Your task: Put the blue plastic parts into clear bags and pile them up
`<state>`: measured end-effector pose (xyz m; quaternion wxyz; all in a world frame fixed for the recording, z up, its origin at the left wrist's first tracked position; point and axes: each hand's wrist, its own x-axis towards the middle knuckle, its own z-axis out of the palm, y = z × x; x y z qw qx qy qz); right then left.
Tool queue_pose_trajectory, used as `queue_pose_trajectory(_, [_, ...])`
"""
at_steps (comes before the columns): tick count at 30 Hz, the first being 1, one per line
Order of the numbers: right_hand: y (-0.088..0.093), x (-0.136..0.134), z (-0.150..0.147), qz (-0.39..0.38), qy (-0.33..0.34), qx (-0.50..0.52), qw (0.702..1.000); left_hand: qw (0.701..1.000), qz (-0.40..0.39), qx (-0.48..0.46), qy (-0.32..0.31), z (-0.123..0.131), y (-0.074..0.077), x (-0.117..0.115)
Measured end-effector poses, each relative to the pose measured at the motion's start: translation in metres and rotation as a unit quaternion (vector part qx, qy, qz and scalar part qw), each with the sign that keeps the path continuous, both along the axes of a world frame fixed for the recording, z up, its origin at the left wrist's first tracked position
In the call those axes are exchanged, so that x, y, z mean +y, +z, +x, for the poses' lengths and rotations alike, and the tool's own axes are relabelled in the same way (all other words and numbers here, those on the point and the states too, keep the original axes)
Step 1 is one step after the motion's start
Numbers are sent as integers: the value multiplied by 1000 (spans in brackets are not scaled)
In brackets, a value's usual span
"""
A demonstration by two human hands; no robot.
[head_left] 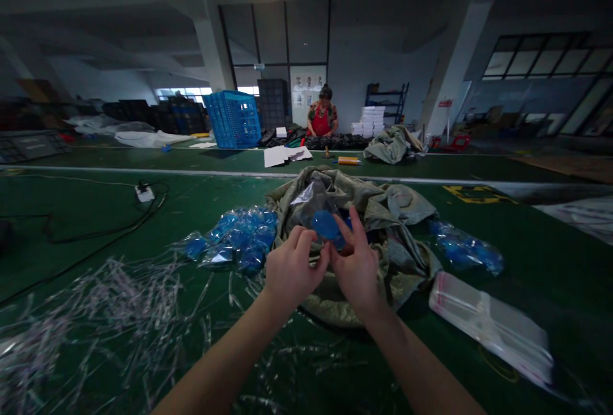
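Between my two hands is a clear plastic bag (306, 196) with a round blue piece (325, 225) inside. My left hand (293, 263) is closed, its thumb and fingers pinching the bag's near edge. My right hand (355, 262) pinches the same edge close by, with its index finger raised. Behind and below them lies a rumpled grey-green woven sack (330, 303), its mouth open. Left of the sack sits a heap of bagged blue pieces (246, 236); a few more bagged blue pieces (467, 249) lie to its right.
Clear plastic strips (124, 306) litter the left of the green table. A bundle of flat clear bags (491, 322) lies at right. A power strip (144, 193) with a cable is at left. Beyond stand a blue crate (234, 118) and a person in a red apron (322, 120).
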<state>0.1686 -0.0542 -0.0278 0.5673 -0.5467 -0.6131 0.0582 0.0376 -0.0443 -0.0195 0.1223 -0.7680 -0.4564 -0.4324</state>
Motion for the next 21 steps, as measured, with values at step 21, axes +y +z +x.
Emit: queue_pose_trajectory(21, [-1, 6, -12, -23, 86, 343, 935, 996, -67, 35, 42, 9, -9, 1])
